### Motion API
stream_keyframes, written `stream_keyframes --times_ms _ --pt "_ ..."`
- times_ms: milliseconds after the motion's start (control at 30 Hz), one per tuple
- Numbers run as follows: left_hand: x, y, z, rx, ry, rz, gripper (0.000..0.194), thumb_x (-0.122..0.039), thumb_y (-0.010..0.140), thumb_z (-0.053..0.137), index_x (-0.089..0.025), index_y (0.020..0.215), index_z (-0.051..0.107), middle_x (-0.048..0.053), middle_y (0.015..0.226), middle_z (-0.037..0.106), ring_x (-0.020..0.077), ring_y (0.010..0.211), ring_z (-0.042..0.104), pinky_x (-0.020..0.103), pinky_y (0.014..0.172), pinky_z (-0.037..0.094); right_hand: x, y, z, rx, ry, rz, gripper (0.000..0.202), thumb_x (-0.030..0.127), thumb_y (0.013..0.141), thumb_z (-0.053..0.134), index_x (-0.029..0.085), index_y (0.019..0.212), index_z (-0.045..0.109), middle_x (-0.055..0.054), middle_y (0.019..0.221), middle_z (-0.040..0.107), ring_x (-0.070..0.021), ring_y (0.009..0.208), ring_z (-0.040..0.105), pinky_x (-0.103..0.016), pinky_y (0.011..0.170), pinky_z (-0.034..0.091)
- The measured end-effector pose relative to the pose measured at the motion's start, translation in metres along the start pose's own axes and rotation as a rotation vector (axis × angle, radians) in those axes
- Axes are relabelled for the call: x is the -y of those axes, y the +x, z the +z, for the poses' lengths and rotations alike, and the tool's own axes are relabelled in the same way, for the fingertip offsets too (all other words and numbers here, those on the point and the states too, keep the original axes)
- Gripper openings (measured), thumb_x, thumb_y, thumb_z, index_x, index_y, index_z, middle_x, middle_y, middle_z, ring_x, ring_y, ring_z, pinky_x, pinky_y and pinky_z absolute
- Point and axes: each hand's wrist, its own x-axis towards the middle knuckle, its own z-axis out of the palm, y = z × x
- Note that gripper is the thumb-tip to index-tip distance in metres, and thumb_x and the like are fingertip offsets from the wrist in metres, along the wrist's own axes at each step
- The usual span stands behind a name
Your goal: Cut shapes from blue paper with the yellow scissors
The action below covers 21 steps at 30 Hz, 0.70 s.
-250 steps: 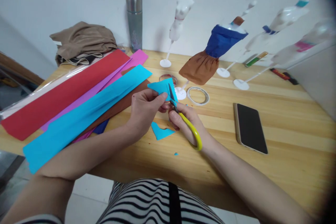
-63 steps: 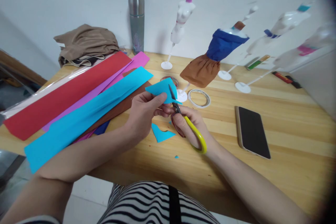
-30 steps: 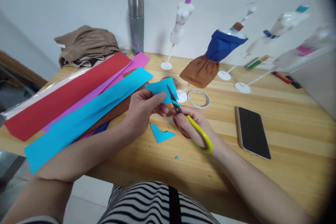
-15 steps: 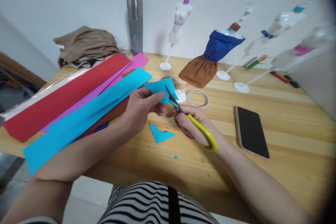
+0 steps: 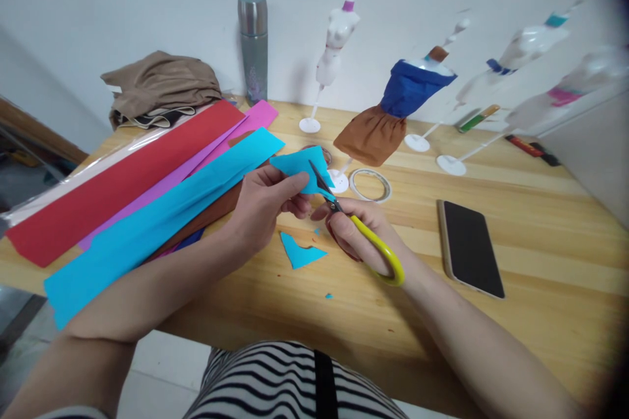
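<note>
Between the thumb and fingers of my left hand (image 5: pixel 268 200) is a small piece of blue crepe paper (image 5: pixel 295 162), held above the table. My right hand (image 5: pixel 366 229) is closed around the yellow handles of a pair of scissors (image 5: pixel 381 245), whose dark blades lie across the paper near its right edge. A narrow strip of the paper hangs at the blades. Below my hands, a notched blue paper offcut (image 5: pixel 301 253) and tiny scraps lie on the wood. Long folded sheets of blue crepe paper (image 5: pixel 162 216) pass beside my left forearm.
Red paper (image 5: pixel 128 177) and brown cloth (image 5: pixel 162 82) lie left. A thermos (image 5: pixel 253 52) stands by the wall. Beyond my hands are a tape roll (image 5: pixel 370 184), a mannequin in blue and brown (image 5: pixel 417 88) and several bare white mannequins (image 5: pixel 339 33). A phone (image 5: pixel 472 249) lies right.
Hardly anything differs. The scissors' yellow handles have shifted very slightly to the left and down, while the paper stays in my left hand in the same place.
</note>
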Motion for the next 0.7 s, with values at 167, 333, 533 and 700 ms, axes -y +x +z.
stream_keyframes --times_ms 167,333,533,700 --pt "-0.0021 -0.0003 0.0005 0.002 0.013 -0.005 0.032 -0.034 0.074 0.087 -0.018 0.060 0.062 0.001 0.057 0.067 0.0121 0.049 0.061 0.026 0.053 0.053 0.0013 0.0003 0.0009 -0.011 0.014 0.006 0.058 0.075 0.101 0.060 0.018 0.094 0.068 0.006 0.060 0.044 -0.0116 0.055 0.038 -0.027 0.050 0.027" --pt "-0.0035 0.0000 0.0000 0.015 0.001 0.000 0.030 -0.033 0.073 0.086 -0.018 0.060 0.063 0.001 0.056 0.067 0.0125 0.049 0.061 0.026 0.053 0.052 0.0008 0.0012 0.0018 -0.031 0.014 0.017 0.060 0.078 0.099 0.062 0.018 0.093 0.070 0.006 0.059 0.042 -0.0111 0.052 0.036 -0.026 0.049 0.025" --pt "-0.0072 -0.0013 0.0006 0.002 0.009 -0.028 0.026 -0.031 0.072 0.085 -0.018 0.060 0.066 0.001 0.054 0.067 0.0125 0.047 0.060 0.026 0.051 0.049 -0.0005 0.0009 0.0010 -0.022 0.028 0.008 0.057 0.075 0.099 0.063 0.019 0.092 0.070 0.007 0.059 0.042 -0.0110 0.052 0.035 -0.026 0.048 0.024" --pt "-0.0100 0.0001 -0.0008 0.008 0.031 -0.040 0.023 -0.030 0.071 0.086 -0.018 0.063 0.068 0.001 0.054 0.066 0.0125 0.047 0.060 0.024 0.049 0.047 -0.0012 0.0023 0.0012 -0.015 0.034 -0.003 0.055 0.074 0.099 0.063 0.020 0.087 0.067 0.006 0.060 0.042 -0.0107 0.053 0.035 -0.025 0.048 0.025"
